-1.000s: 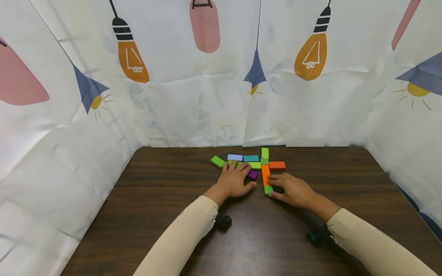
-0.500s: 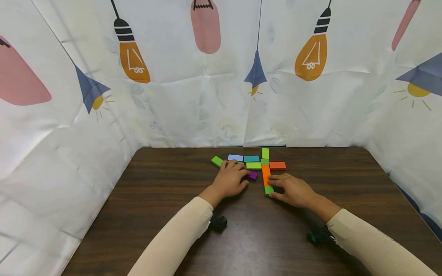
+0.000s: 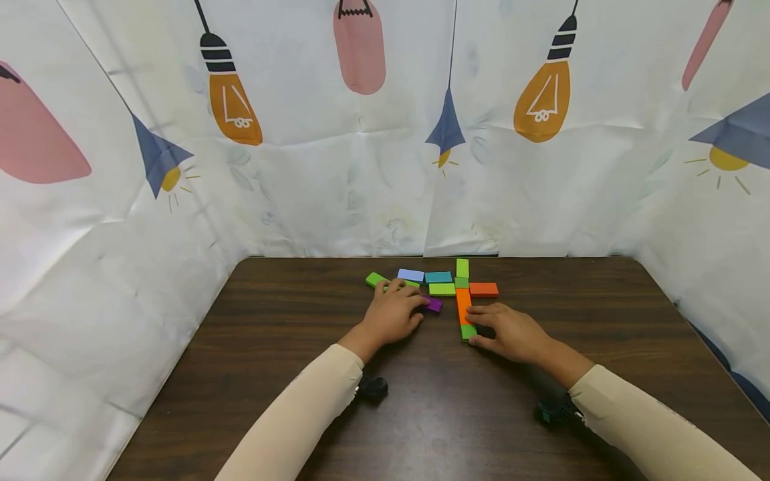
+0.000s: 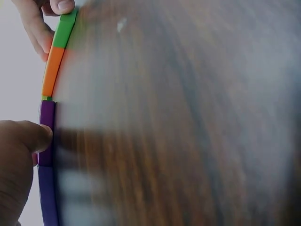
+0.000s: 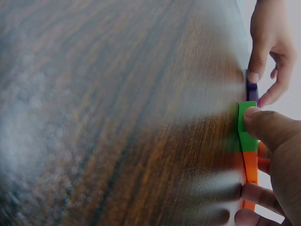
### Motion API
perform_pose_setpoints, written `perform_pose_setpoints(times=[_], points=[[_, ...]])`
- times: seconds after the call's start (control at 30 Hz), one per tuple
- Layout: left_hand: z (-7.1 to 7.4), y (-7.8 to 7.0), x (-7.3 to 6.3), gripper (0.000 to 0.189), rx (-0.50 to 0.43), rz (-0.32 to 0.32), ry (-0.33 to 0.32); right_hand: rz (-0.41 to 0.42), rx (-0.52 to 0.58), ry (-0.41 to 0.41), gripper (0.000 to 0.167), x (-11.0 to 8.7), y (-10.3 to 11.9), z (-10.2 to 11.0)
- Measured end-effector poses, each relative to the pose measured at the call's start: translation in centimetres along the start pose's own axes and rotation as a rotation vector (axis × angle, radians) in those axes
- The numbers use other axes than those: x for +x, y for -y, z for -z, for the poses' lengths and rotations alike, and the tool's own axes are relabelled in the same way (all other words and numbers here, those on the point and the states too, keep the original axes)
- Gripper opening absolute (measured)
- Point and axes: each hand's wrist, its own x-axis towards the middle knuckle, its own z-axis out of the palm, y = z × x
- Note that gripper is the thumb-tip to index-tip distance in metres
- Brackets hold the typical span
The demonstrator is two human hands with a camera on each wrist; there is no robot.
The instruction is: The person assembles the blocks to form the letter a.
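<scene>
My left hand [image 3: 391, 312] lies over the left part of a flat layout of coloured blocks. Its thumb presses the near side of a purple block [image 4: 46, 117], and the index finger reaches the far side. A darker violet block [image 4: 48, 190] adjoins it, hidden under the hand from above. Green blocks [image 3: 375, 278] show past the fingertips. My right hand [image 3: 511, 331] rests beside an upright column, its thumb on the green block [image 5: 247, 134] at the near end. Its fingers touch the side of the orange block [image 3: 462, 304] above that.
At the back lie a light blue block [image 3: 411, 274], a teal block [image 3: 438, 277], a lime block [image 3: 442, 289] and a red-orange block [image 3: 483, 289]. The brown table [image 3: 289, 321] ends at a white patterned curtain [image 3: 373, 194].
My left hand has moved left, and the purple block and left green blocks have shifted left. A gap now separates the purple block from the orange column. My right hand has stayed still.
</scene>
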Motion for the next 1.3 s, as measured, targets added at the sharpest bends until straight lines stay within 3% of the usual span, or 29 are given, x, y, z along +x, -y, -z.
perform_pose_setpoints(times=[0.43, 0.77, 0.93, 1.3], points=[[0.2, 1.2, -0.2, 0.018, 0.050, 0.073, -0.096, -0.001, -0.002, -0.005, 0.053, 0.0, 0.0, -0.1], [0.2, 1.3, 0.6, 0.010, 0.068, 0.196, -0.158, 0.014, -0.005, -0.012, 0.052, 0.0, -0.1, -0.1], [0.5, 1.3, 1.1, 0.012, 0.098, 0.221, -0.151, 0.011, -0.002, -0.019, 0.053, -0.1, 0.0, 0.0], [0.7, 1.8, 2.1, 0.023, 0.136, 0.223, -0.030, 0.001, 0.001, -0.008, 0.055, -0.1, 0.0, 0.0]])
